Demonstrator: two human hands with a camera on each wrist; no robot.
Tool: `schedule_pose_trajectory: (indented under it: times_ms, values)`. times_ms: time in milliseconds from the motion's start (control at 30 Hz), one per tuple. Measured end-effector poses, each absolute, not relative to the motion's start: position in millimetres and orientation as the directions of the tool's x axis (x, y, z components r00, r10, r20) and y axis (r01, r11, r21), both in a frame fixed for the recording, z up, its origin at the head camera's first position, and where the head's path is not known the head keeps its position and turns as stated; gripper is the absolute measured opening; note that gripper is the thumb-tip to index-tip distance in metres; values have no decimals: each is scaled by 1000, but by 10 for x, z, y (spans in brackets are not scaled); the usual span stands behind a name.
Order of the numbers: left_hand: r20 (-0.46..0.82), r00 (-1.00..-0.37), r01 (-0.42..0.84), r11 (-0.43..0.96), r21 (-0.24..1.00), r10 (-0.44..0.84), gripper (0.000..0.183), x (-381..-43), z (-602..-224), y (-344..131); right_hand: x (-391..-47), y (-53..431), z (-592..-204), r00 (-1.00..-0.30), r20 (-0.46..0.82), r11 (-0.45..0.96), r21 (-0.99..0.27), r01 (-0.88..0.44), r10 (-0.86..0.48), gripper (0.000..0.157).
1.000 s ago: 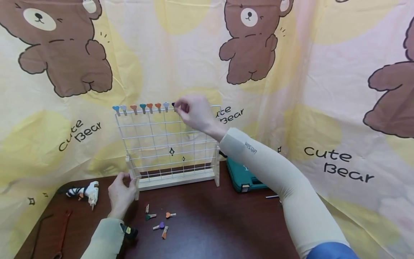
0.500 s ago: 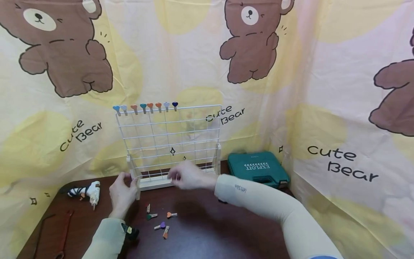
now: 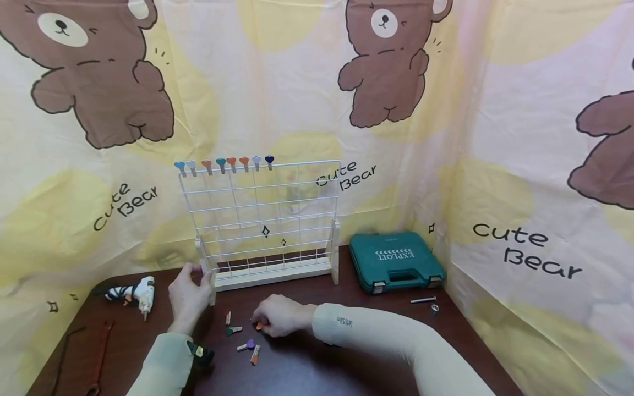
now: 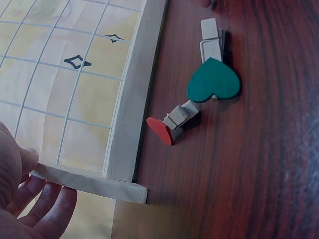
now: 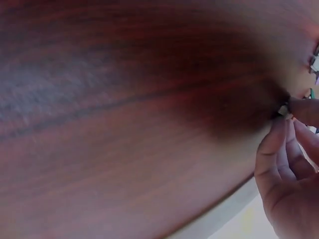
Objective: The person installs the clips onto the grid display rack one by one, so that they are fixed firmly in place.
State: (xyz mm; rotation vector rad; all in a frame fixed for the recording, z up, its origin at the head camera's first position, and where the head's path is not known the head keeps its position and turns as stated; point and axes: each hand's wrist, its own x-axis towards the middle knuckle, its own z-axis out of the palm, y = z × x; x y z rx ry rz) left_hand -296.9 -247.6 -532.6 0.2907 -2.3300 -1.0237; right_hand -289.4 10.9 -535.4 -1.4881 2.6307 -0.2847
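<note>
A white wire grid rack (image 3: 274, 276) with a wooden base stands on the table, a row of heart clothespins along its top wire, the dark blue one (image 3: 269, 160) rightmost. My left hand (image 3: 189, 298) grips the rack's wooden side foot (image 4: 89, 183), thumb on one side and fingers on the other. On the tabletop my right hand (image 3: 286, 315) pinches an orange heart clothespin (image 3: 259, 326), mostly hidden by the fingers. Around it lie a green heart clothespin (image 4: 213, 79), a red one (image 4: 160, 131), a purple one (image 3: 249, 345) and another orange one (image 3: 255, 356).
A green tool case (image 3: 396, 258) sits right of the rack, with a bolt (image 3: 423, 300) in front of it. At the left lie a glue gun (image 3: 143, 294), a red wrench (image 3: 103, 352) and a dark bent rod (image 3: 61, 355). A bear-print curtain (image 3: 297, 82) hangs behind.
My right hand has let go of the dark blue clothespin on the top wire and come down to the orange clothespin on the table. The left hand keeps its place on the rack.
</note>
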Motion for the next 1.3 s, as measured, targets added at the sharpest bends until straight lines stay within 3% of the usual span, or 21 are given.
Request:
schedule_pose_trajectory:
  times_ms: [200, 500, 667, 800, 1000, 1167, 1300]
  values:
    - [425, -803, 32, 683, 730, -417, 17, -2976, -5320, -2468, -2975, 199, -5143, -503, 39, 491, -162, -856, -864, 26]
    - [429, -799, 31, 685, 728, -420, 18, -2973, -5326, -2475, -3250, 471, -4246, -579, 179, 496, -357, -792, -796, 10]
    - [439, -799, 43, 688, 724, -412, 17, -2975, -5329, -2473, -3333, 612, -3609, -626, 233, 486, -453, -747, -745, 15]
    - [433, -804, 40, 689, 723, -407, 17, -2978, -5319, -2470, -3424, 715, -3094, -605, 399, 484, -367, -794, -689, 13]
    - [415, -815, 30, 685, 727, -405, 17, -2958, -5306, -2468, -3540, 801, -2463, -692, 496, 519, -457, -722, -525, 15]
    - [422, -813, 35, 689, 724, -402, 17, -2959, -5324, -2484, -3669, 820, -2197, -652, 619, 546, -394, -740, -438, 12]
    - [423, -811, 34, 688, 724, -405, 18, -2955, -5320, -2479, -3751, 797, -2146, -670, 626, 607, -367, -705, -399, 11]
